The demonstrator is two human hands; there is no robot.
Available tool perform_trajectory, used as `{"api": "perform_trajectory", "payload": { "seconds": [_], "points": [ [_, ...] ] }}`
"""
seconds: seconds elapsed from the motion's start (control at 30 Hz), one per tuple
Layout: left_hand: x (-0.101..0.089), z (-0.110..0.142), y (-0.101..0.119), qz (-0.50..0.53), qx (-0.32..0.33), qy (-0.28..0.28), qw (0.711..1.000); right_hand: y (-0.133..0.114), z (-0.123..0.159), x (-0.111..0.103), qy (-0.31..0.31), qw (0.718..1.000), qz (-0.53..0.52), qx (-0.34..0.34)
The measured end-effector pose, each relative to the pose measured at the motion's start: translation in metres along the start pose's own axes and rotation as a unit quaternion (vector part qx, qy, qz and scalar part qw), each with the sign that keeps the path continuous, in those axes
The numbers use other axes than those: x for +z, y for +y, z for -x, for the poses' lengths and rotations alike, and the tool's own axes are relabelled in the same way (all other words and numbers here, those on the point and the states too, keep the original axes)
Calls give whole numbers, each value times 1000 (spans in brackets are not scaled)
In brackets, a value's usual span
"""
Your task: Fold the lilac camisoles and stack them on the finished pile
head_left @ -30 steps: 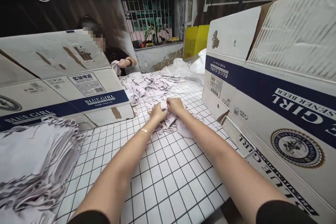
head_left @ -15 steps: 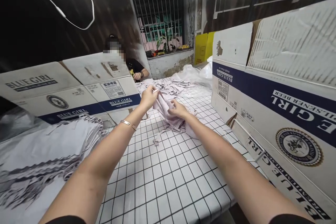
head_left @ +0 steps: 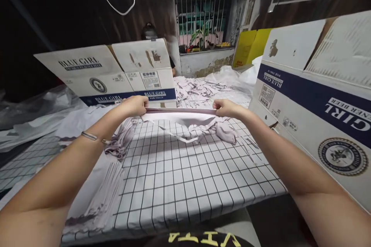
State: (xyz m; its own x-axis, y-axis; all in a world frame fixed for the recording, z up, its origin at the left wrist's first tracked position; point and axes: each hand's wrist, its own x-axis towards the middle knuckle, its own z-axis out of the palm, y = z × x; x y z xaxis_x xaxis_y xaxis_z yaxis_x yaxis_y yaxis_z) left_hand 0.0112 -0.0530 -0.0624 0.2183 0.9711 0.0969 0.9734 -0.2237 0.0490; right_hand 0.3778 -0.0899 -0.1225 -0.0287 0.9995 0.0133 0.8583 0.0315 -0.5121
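We grip the pale cloth piece point(head_left: 179, 114) taut between our left hand point(head_left: 135, 105) and right hand point(head_left: 226, 108); keeping both ends level above the gridded table point(head_left: 185, 185) seems best.

Cloth piece point(head_left: 179, 116) between cartons point(head_left: 116, 73), above table point(head_left: 179, 185)

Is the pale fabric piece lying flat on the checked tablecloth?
No, both hands, left hand and right hand, hold the fabric piece stretched above the tablecloth.

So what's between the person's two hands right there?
In the head view, a pale cloth piece stretches flat between the left hand and right hand, each pinching one end, above the checked table cover.
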Motion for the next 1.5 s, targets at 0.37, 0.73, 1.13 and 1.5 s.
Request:
{"api": "perform_trajectory", "payload": {
  "seconds": [0.37, 0.73, 1.13, 1.5],
  "points": [
    [180, 101, -17, 271, 11, -145, 951, 43, 98, 97, -137, 985, -99, -30],
    [174, 59, 16, 162, 88, -162, 969, 39, 72, 124, -121, 993, 10, -11],
    [176, 124, 16, 260, 63, -84, 960, 40, 131, 122, -91, 952, -279, 84],
    [177, 104, 56, 638, -31, -125, 759, -35, 101, 77, -198, 713, -672, 29]
  ]
}}
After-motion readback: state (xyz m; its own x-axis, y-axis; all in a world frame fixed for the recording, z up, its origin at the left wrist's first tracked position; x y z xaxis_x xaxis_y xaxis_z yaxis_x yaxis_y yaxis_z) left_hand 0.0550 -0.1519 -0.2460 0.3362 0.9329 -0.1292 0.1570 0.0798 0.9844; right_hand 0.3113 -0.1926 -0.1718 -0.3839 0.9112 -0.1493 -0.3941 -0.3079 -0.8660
